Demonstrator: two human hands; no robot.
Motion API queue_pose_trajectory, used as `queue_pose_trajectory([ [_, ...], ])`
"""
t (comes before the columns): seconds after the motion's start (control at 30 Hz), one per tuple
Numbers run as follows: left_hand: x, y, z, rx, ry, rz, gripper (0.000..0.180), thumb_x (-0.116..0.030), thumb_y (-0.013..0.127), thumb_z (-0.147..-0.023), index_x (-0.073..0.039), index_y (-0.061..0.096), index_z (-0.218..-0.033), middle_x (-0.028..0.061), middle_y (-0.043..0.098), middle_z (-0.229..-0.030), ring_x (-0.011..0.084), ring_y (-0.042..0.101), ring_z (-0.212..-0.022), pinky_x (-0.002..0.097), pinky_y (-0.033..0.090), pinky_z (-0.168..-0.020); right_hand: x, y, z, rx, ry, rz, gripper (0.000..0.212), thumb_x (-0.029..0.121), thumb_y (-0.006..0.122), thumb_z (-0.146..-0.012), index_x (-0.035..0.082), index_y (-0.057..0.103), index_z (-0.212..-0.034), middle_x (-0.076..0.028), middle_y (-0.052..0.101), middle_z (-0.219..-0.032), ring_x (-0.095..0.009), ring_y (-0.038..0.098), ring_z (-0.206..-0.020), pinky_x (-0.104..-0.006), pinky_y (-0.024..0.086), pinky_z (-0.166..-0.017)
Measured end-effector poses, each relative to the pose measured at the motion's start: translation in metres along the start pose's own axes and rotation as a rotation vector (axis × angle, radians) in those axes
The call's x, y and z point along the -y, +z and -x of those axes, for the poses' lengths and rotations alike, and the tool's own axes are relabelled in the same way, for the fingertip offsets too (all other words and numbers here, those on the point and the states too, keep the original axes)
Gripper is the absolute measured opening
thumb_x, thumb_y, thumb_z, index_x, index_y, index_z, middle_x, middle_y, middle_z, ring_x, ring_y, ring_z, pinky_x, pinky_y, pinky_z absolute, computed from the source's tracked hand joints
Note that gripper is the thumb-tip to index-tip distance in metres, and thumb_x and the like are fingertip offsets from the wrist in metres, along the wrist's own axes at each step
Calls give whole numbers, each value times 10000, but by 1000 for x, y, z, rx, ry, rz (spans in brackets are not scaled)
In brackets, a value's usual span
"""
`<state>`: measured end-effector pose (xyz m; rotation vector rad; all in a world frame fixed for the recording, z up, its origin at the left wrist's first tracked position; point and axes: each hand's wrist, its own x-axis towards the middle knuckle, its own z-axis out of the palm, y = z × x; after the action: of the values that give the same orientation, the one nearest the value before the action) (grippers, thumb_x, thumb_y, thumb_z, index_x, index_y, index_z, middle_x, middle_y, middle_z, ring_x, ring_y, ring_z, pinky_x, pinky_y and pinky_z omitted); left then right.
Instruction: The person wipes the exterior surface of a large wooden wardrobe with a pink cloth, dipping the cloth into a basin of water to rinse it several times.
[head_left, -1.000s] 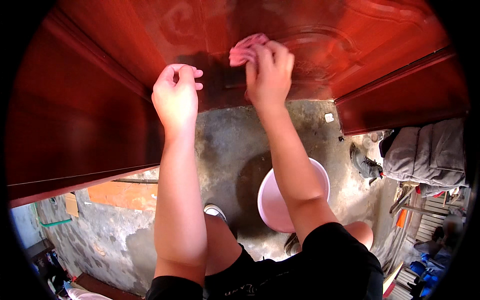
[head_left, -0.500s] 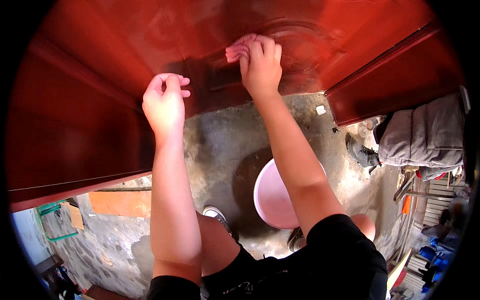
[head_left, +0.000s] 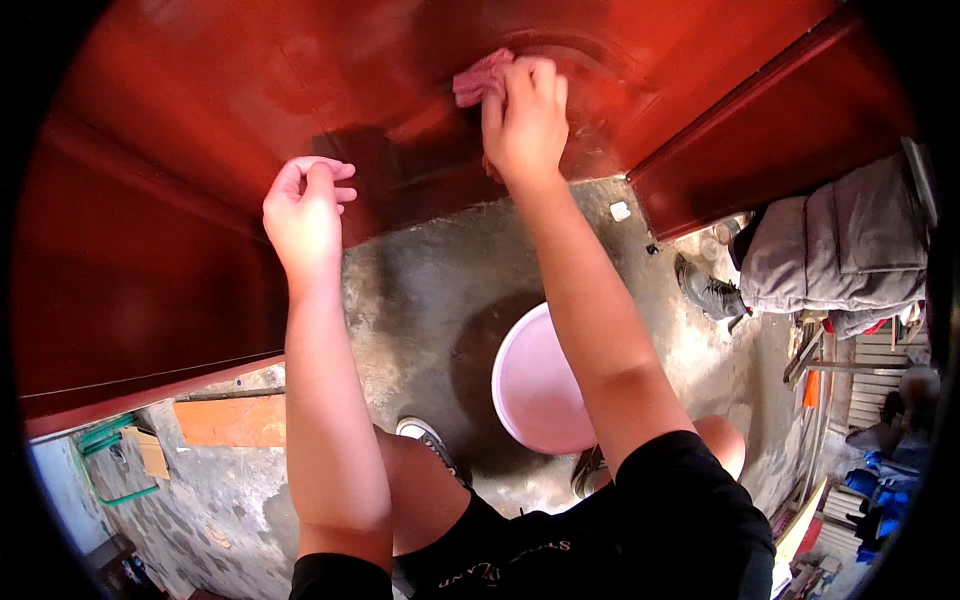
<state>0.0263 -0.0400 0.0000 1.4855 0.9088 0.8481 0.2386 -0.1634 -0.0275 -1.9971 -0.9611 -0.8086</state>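
Observation:
A tall red panelled door (head_left: 400,60) fills the upper part of the view, glossy and darker in patches near its lower edge. My right hand (head_left: 527,118) is closed on a folded pink cloth (head_left: 482,80) and presses it against the door, beside a curved raised moulding. My left hand (head_left: 303,212) hangs in front of the door to the left, its fingers loosely curled and apart, with nothing in them. Below my right forearm a pink basin (head_left: 540,385) stands on the floor, partly hidden by that arm.
Dark red panels flank the door on both sides. To the right are a black boot (head_left: 710,290), a grey padded cloth (head_left: 835,240) and a pile of clutter. An orange-brown board (head_left: 232,420) and a green metal frame (head_left: 128,495) are at the left. A small white object (head_left: 620,211) lies by the door.
My right hand has shifted the cloth slightly upward along the door. The view has turned a little, and my left hand now appears slightly lower and further left.

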Motion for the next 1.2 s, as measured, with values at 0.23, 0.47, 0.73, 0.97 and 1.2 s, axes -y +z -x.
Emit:
queue_pose_trajectory([
  [0.23, -8, 12, 6, 72, 28, 24, 174, -130, 537, -993, -51, 688, -958, 93, 767, -975, 124, 669, -724, 253, 479, -682, -28, -2, -8, -144, 22, 41, 187, 145, 681, -890, 121, 636, -1069, -91, 563, -1148, -374, 560, -1027, -485, 558, -780],
  [0.47, -9, 19, 11, 116, 79, 16, 170, -99, 531, -998, -50, 690, -964, 96, 766, -977, 125, 669, -728, 258, 485, -690, -37, -21, -40, -308, 61, 62, 199, 157, 675, -883, 127, 640, -1077, -73, 568, -1156, -365, 553, -1070, -496, 555, -806],
  [0.73, -10, 15, 15, 104, 74, -7, 158, -110, 540, -1008, -54, 681, -965, 102, 767, -975, 121, 667, -721, 253, 484, -684, -45, -30, -32, -176, 162, 79, 189, 190, 638, -924, 106, 629, -1093, -99, 564, -1188, -376, 557, -1114, -495, 545, -877],
  [0.97, -16, 30, 21, 116, 64, 26, 175, -63, 518, -989, -30, 685, -946, 97, 762, -955, 117, 665, -720, 265, 479, -678, -75, -27, -19, -93, 234, 47, 221, 207, 628, -927, 74, 603, -1101, -129, 561, -1199, -398, 559, -1106, -513, 525, -897],
  [1.2, -15, 37, 21, 126, 58, 41, 169, -61, 521, -988, -34, 683, -949, 93, 762, -954, 115, 663, -722, 264, 477, -683, -87, -22, -19, -186, 246, 76, 214, 177, 621, -927, 71, 565, -1104, -144, 544, -1222, -405, 562, -1094, -521, 531, -885],
])
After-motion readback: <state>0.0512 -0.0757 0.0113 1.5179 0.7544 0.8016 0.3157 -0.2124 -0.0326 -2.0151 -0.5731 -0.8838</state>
